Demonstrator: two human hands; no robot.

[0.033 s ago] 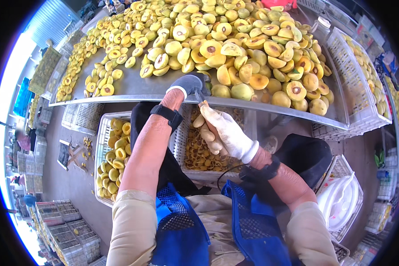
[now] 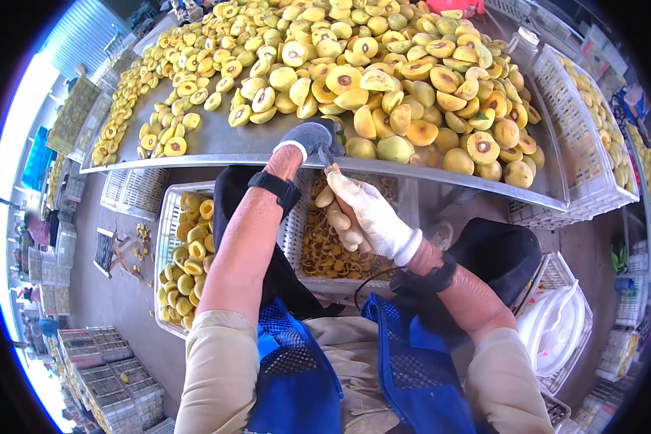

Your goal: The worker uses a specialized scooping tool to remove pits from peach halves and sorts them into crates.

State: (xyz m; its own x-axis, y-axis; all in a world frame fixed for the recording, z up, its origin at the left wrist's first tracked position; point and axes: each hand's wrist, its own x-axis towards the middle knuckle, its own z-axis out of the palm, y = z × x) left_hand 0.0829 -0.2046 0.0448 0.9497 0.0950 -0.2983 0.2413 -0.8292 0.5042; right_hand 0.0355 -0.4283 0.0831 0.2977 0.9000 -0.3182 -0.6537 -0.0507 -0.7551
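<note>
Head cam: L hand [image 2: 307, 137], gray glove, at the near edge of the metal table [image 2: 217, 132]; fingers mostly hidden, can't tell if it's pinching anything. R hand [image 2: 358, 217], white glove, fingers curled tight round a hand tool [image 2: 327, 158], metal tip up at the table lip, right by the L glove. Halved yellow stone fruit [image 2: 343, 79] heaped on table, just beyond both hands. Below R hand: crate w/ brownish scraps [image 2: 329, 249]. L of that: white crate [image 2: 188, 187] w/ hollowed halves [image 2: 195, 249].
</note>
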